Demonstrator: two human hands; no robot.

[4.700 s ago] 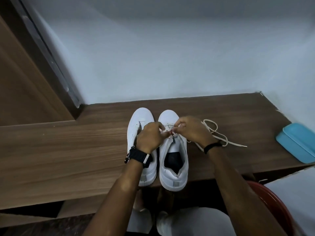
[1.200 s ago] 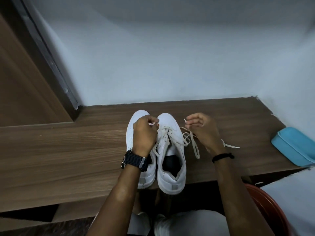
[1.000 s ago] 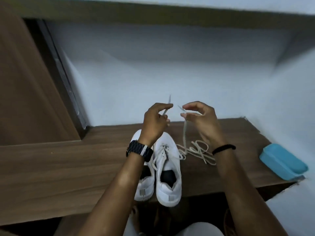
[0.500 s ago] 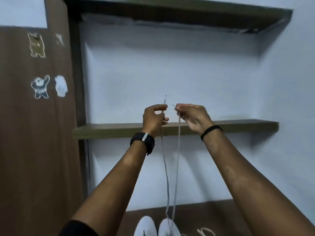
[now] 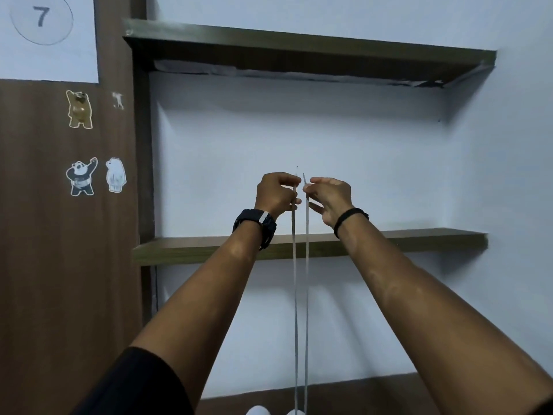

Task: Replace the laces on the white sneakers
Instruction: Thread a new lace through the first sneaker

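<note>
Both arms are raised high in front of the wall. My left hand (image 5: pixel 276 193) pinches one end of a white lace (image 5: pixel 295 295), and my right hand (image 5: pixel 327 197) pinches the other end beside it. The two strands hang straight down, side by side and taut, to the bottom edge of the view. Only the toes of the two white sneakers (image 5: pixel 257 411) show there, on the brown wooden surface (image 5: pixel 359 396). Where the lace enters the shoe is out of view.
A wooden shelf (image 5: pixel 404 239) crosses the wall behind my wrists, with a second shelf (image 5: pixel 299 49) higher up. A brown panel with bear stickers (image 5: pixel 80 175) and a sheet marked 7 (image 5: pixel 42 19) stands at the left.
My hands went from lacing the right sneaker on the table to lifting both lace ends up high. My view tilted upward, so the shoes dropped to the bottom edge.
</note>
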